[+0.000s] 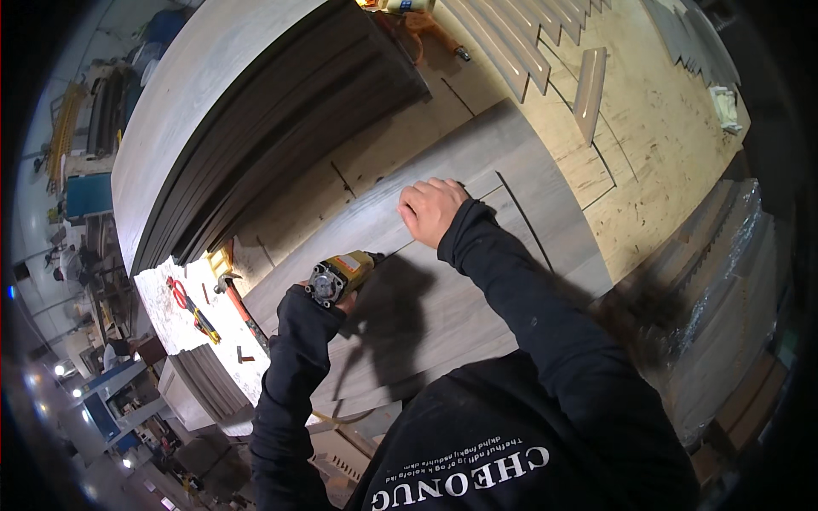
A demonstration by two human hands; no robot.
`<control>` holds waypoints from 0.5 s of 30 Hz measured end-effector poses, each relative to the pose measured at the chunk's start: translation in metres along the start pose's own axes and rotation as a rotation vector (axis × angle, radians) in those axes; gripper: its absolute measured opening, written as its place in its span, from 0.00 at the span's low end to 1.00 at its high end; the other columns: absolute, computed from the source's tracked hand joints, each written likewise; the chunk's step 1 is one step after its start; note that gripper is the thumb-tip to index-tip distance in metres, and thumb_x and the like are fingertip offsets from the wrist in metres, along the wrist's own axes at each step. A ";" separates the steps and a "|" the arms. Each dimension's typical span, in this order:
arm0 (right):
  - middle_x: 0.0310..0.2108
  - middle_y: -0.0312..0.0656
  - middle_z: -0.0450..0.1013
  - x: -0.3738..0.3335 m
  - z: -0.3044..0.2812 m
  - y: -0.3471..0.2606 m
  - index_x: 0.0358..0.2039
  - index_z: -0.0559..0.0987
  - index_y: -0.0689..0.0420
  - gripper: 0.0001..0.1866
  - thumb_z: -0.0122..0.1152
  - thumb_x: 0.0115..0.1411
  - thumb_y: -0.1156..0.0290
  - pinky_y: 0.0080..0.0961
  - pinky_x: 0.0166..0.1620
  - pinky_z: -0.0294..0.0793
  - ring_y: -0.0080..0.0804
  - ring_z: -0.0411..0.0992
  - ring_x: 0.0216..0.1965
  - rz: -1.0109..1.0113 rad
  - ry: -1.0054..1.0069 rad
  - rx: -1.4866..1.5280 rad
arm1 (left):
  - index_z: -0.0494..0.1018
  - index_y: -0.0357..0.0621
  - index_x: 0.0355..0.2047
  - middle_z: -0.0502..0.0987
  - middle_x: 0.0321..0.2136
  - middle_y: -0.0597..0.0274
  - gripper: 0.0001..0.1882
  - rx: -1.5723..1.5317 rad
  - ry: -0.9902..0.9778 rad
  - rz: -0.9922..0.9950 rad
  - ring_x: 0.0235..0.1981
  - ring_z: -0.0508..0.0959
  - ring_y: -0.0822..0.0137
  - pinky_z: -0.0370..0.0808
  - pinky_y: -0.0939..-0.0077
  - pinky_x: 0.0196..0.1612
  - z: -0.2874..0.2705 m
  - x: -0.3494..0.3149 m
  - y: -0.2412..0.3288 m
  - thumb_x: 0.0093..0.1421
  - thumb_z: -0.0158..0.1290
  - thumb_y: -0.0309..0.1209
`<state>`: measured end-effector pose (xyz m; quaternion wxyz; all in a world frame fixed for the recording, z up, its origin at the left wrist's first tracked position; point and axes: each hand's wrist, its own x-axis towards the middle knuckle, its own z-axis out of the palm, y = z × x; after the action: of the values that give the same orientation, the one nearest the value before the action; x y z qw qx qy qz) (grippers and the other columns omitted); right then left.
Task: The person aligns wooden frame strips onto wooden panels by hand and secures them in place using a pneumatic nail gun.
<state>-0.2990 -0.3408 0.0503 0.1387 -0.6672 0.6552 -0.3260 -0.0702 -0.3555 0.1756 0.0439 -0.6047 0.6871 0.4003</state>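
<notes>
A yellow pneumatic nail gun (348, 274) with a round dark end cap is gripped in my left hand (348, 301), which is mostly hidden behind it. The tool's nose points right, over a seam in the grey wood-grain boards (383, 319). My right hand (432, 209) rests farther right on the same boards, its fingers curled closed. Whatever it may hold is hidden. Beside its wrist, a dark narrow slot (524, 220) runs between board pieces.
Stacked dark panels (281, 111) rise at the far left. Pliers (204, 322) and a hammer (243, 311) lie on a white surface at left. Brown strips (503, 43) and a single strip (590, 94) lie on the plywood top. Plastic-wrapped boards (716, 281) stand at right.
</notes>
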 end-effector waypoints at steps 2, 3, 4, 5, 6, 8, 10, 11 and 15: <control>0.22 0.37 0.70 -0.001 0.000 0.001 0.23 0.71 0.51 0.04 0.54 0.50 0.67 0.35 0.34 0.67 0.38 0.69 0.28 0.016 0.006 -0.015 | 0.72 0.35 0.40 0.78 0.32 0.54 0.22 0.067 -0.005 -0.020 0.33 0.78 0.66 0.73 0.75 0.39 -0.001 -0.001 0.012 0.45 0.60 0.32; 0.22 0.37 0.70 0.000 -0.001 -0.001 0.23 0.71 0.51 0.04 0.54 0.50 0.67 0.35 0.34 0.67 0.38 0.69 0.28 0.006 0.007 -0.006 | 0.72 0.35 0.40 0.78 0.31 0.53 0.22 0.136 -0.002 -0.045 0.32 0.78 0.66 0.73 0.75 0.39 -0.003 -0.005 0.016 0.45 0.60 0.32; 0.22 0.37 0.70 0.001 -0.001 -0.003 0.23 0.71 0.52 0.04 0.54 0.49 0.67 0.35 0.34 0.67 0.38 0.69 0.28 0.001 0.012 -0.001 | 0.72 0.35 0.40 0.78 0.31 0.53 0.22 0.137 0.010 -0.051 0.32 0.78 0.66 0.73 0.75 0.39 -0.004 -0.008 0.016 0.45 0.60 0.32; 0.22 0.37 0.70 0.001 -0.001 -0.005 0.23 0.71 0.52 0.04 0.54 0.49 0.67 0.35 0.34 0.66 0.38 0.69 0.28 -0.004 0.017 0.003 | 0.72 0.35 0.40 0.78 0.31 0.53 0.22 0.048 0.031 -0.071 0.32 0.77 0.67 0.73 0.75 0.38 -0.004 -0.011 0.015 0.45 0.60 0.33; 0.22 0.37 0.70 0.001 -0.001 -0.005 0.23 0.71 0.52 0.04 0.54 0.49 0.67 0.35 0.34 0.66 0.38 0.69 0.28 -0.011 0.019 0.003 | 0.72 0.35 0.40 0.78 0.30 0.53 0.22 -0.044 0.048 -0.083 0.32 0.77 0.67 0.73 0.75 0.38 -0.004 -0.012 0.015 0.45 0.61 0.33; 0.22 0.37 0.70 0.000 0.000 -0.004 0.23 0.72 0.52 0.04 0.54 0.49 0.67 0.35 0.35 0.66 0.38 0.69 0.29 0.003 0.012 0.001 | 0.72 0.35 0.39 0.77 0.28 0.55 0.21 -0.052 0.035 -0.101 0.29 0.77 0.69 0.72 0.75 0.36 -0.008 -0.018 0.020 0.45 0.60 0.33; 0.23 0.39 0.71 -0.001 -0.003 -0.007 0.24 0.73 0.54 0.06 0.54 0.50 0.66 0.37 0.36 0.68 0.38 0.70 0.30 0.014 -0.024 -0.016 | 0.73 0.35 0.38 0.77 0.26 0.57 0.20 -0.057 0.017 -0.121 0.27 0.76 0.71 0.72 0.76 0.33 -0.015 -0.026 0.016 0.46 0.60 0.33; 0.23 0.40 0.71 0.001 -0.003 -0.007 0.24 0.73 0.54 0.06 0.54 0.49 0.66 0.37 0.36 0.68 0.39 0.70 0.30 0.007 -0.034 -0.016 | 0.72 0.36 0.38 0.76 0.25 0.60 0.20 -0.098 0.031 -0.100 0.25 0.74 0.72 0.71 0.77 0.31 -0.022 -0.033 0.005 0.46 0.60 0.32; 0.23 0.40 0.71 0.004 -0.003 -0.010 0.23 0.72 0.54 0.05 0.54 0.49 0.67 0.37 0.34 0.68 0.41 0.70 0.28 -0.033 -0.003 -0.001 | 0.71 0.37 0.38 0.72 0.20 0.67 0.17 -0.308 0.207 -0.150 0.18 0.69 0.77 0.67 0.82 0.22 -0.053 -0.079 -0.056 0.48 0.58 0.29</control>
<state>-0.2937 -0.3426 0.0599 0.1338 -0.6785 0.6442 -0.3267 0.0218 -0.3219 0.2264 -0.0903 -0.6916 0.5717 0.4320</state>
